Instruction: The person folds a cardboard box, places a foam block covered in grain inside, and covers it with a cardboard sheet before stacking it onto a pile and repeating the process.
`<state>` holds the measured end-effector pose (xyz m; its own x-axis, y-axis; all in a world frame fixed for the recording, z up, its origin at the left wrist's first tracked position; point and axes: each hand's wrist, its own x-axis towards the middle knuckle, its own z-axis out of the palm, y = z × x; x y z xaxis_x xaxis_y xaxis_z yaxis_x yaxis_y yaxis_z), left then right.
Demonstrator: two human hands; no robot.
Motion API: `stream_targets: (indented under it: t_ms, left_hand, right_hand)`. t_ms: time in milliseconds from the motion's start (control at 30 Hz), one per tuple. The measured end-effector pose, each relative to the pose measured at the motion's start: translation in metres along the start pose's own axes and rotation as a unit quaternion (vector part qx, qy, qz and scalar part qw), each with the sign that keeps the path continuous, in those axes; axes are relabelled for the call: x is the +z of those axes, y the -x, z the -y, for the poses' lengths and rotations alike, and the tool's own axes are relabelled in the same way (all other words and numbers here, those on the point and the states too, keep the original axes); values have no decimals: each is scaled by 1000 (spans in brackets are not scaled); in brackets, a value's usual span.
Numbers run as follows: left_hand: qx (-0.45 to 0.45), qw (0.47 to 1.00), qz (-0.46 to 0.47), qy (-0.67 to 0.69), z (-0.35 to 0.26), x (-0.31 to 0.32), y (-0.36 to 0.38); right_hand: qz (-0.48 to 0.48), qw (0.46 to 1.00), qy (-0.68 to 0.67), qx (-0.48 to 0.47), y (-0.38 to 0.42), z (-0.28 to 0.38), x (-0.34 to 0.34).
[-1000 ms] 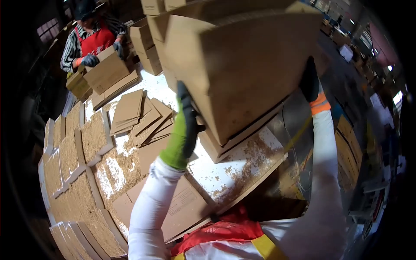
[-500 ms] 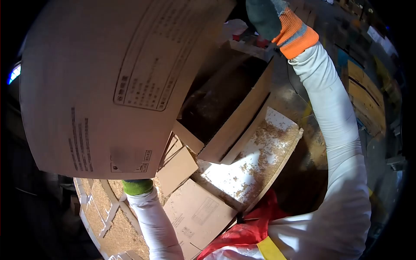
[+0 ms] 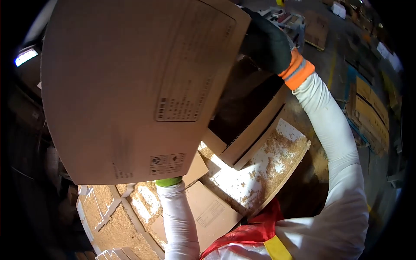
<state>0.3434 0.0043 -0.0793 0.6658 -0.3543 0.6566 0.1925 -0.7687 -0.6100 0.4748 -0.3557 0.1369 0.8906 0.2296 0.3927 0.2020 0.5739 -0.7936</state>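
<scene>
A large printed cardboard box (image 3: 117,95) fills the upper left, tilted and raised close to the camera. My left hand (image 3: 169,181), in a glove with a green cuff, holds it from below; its fingers are hidden behind the cardboard. At the box's upper right edge is my right hand (image 3: 269,45), in a dark glove with an orange cuff. It grips that edge, though the fingertips are lost in shadow. Just behind, an open cardboard box (image 3: 255,125) with a dark interior stands on a white board (image 3: 242,182) strewn with crumbs of brown material.
Lower down lies a closed carton (image 3: 212,212). Cardboard dividers (image 3: 110,214) with crumbly brown filling between them spread at the lower left. Stacked yellowish cartons (image 3: 370,112) stand on the floor to the right, and a metal-framed cart (image 3: 294,26) is farther back.
The raised box has shifted right and turned, showing its printed panel farther right. My right hand has come down onto its upper edge. My left hand has moved right with the box.
</scene>
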Motion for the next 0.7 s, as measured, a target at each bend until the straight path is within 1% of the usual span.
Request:
stream_targets:
  t_ms: [33, 67, 133, 167, 200, 233, 267, 300, 367, 400, 433, 467, 533, 567, 600, 633, 667, 700]
  left_hand:
    - [-36, 998, 28, 47, -10, 8, 9]
    - [-68, 991, 55, 98, -15, 11, 14]
    - [-47, 998, -10, 48, -11, 6, 1]
    - [-38, 998, -43, 23, -9, 4, -7]
    - [-34, 998, -53, 26, -7, 2, -11]
    - [-35, 997, -55, 46, -7, 2, -13]
    - [-44, 995, -49, 81, -7, 1, -14]
    - [-54, 990, -41, 127, -6, 2, -15]
    - [-89, 963, -23, 254, -7, 2, -18]
    - [-114, 937, -17, 330, -6, 0, -20]
    - [-141, 903, -8, 406, -5, -2, -23]
    - [-177, 855, 2, 487, -2, -4, -25]
    - [-247, 739, 19, 626, 2, -7, -28]
    - [-277, 677, 25, 681, 2, -8, -28]
    - [-296, 634, 28, 714, 5, -10, -29]
    - [-311, 593, 28, 743, 3, -14, -28]
    - [-314, 581, 29, 750, 1, -15, -28]
    - [-315, 579, 30, 752, -4, -18, -27]
  right_hand:
    - [6, 999, 17, -30, -10, -15, -11]
    - [-11, 1000, 15, -12, -6, -12, -1]
    - [-49, 998, 13, 24, 9, -3, 21]
    - [-12, 996, -26, 88, 4, -2, 7]
    - [72, 981, 178, 25, -2, -10, -28]
    - [153, 914, 373, -41, -8, -23, -70]
    - [226, 799, 547, -106, -12, -25, -75]
    - [253, 766, 590, -41, -13, -31, -81]
    - [291, 684, 662, 93, 8, -40, -65]
    - [305, 637, 690, 161, 19, -45, -55]
    - [326, 599, 699, 214, 22, -41, -30]
    - [349, 556, 707, 264, 25, -38, -6]
    - [462, 489, 712, 203, 26, -54, 3]
    - [478, 481, 703, 216, 27, -58, 10]
    - [495, 471, 694, 228, 29, -60, 19]
    - [499, 475, 690, 222, 29, -61, 19]
    - [504, 479, 686, 215, 30, -61, 19]
    - [496, 497, 686, 191, 32, -58, 13]
